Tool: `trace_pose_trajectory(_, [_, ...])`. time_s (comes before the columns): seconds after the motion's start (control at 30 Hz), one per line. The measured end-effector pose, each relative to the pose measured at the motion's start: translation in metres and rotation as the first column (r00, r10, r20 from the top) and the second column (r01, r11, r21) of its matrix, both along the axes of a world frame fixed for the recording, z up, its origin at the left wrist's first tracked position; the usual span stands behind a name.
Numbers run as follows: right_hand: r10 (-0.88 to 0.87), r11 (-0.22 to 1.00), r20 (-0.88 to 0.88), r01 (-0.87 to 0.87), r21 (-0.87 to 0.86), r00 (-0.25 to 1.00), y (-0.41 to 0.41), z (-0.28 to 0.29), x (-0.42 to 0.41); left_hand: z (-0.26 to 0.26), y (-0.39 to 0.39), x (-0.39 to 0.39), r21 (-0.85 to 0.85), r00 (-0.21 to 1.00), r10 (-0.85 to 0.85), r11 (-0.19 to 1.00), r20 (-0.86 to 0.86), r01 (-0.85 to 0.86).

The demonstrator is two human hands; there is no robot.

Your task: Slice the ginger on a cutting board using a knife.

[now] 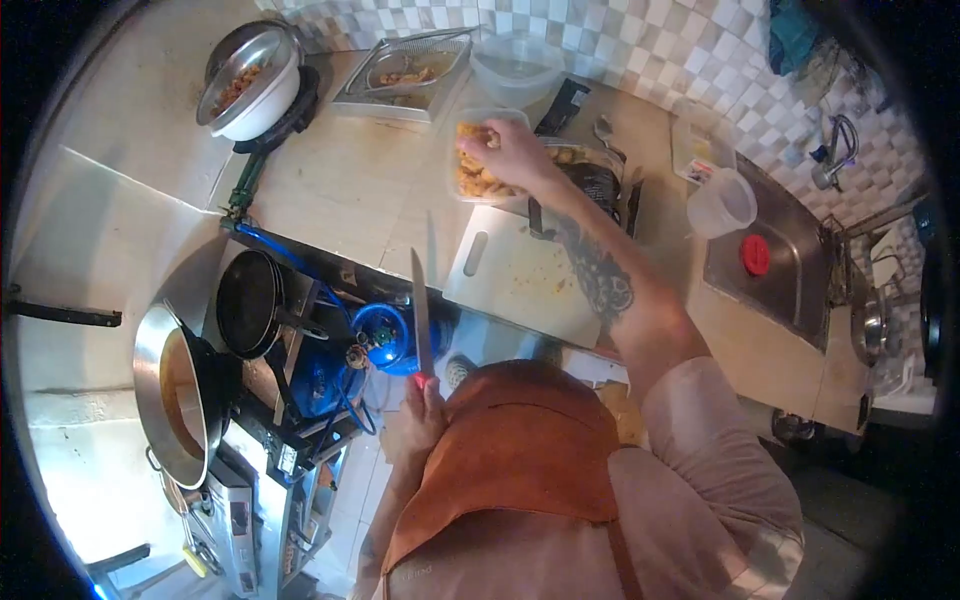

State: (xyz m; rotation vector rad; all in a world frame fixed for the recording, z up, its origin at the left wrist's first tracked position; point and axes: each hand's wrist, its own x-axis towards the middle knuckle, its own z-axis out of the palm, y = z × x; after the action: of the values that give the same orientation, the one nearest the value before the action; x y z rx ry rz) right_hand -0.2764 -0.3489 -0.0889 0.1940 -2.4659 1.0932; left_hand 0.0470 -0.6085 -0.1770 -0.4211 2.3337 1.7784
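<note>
My left hand (424, 412) grips the red handle of a kitchen knife (421, 307), its long blade pointing away from me, beside the counter's front edge. Over a clear plastic container (491, 196) of orange-brown food pieces (480, 180), my right hand (506, 150) has its fingers down at the food; whether a piece is pinched between them cannot be told. Nearer to me lies a white cutting board (517, 277) with small crumbs on it. Just right of the container, partly behind my forearm, are a dark package (596, 180) and another container of food (574, 154).
Along the back stand a metal tray with a strainer (405, 82), a round plastic tub (517, 71) and, left, a white bowl (259, 112) on a burner. A wok (172, 405), black pans (251, 304) and blue gas cylinders (386, 337) are at left; a sink (787, 277) is at right.
</note>
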Motion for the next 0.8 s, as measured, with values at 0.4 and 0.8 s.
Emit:
trace_pose_trajectory(0.4, [-0.123,0.848,-0.084,0.149,0.509,0.989,0.099,-0.114,0.150,0.034,0.000,-0.001,-0.174,0.998,-0.059,0.983,0.013,0.060])
trace_pose_trajectory(0.8, [-0.205,0.815,-0.175,0.267,0.515,0.963,0.084,-0.110,0.107,0.022,-0.015,0.009,-0.220,0.999,-0.017,0.975,-0.051,0.005])
